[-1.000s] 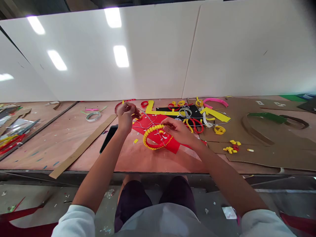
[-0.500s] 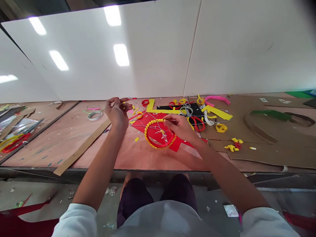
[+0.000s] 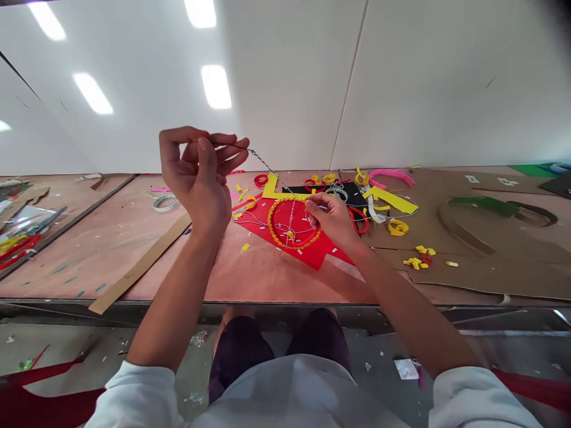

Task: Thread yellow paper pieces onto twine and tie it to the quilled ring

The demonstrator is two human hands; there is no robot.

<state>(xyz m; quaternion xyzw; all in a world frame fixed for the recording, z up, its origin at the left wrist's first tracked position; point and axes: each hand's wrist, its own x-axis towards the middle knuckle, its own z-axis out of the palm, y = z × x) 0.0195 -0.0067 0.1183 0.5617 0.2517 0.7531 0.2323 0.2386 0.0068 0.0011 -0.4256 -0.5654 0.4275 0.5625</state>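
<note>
My left hand [image 3: 200,160] is raised in front of the white board, its fingers pinching the end of a black-and-white twisted string [image 3: 263,161]. The string slants down from there to the top of a ring edged with yellow beads [image 3: 273,233]. My right hand [image 3: 330,217] grips that ring at its upper right edge between thumb and fingers. More string crosses inside the ring, with a small yellow piece [image 3: 291,235] near its lower middle. Under the ring lies a red sheet [image 3: 312,260], scattered with white scraps.
Yellow paper strips [image 3: 392,201], red and yellow rolls [image 3: 398,227] and a black sheet lie behind my right hand. Brown cardboard [image 3: 468,270] covers the right side. At left are a cardboard strip [image 3: 138,267], a tape roll [image 3: 165,203] and scissors [image 3: 20,249]. A white board [image 3: 285,77] stands behind.
My left hand has risen and come closer, drawing the string up into a straight slanting line. My right hand still holds the ring, which has shifted slightly up and right.
</note>
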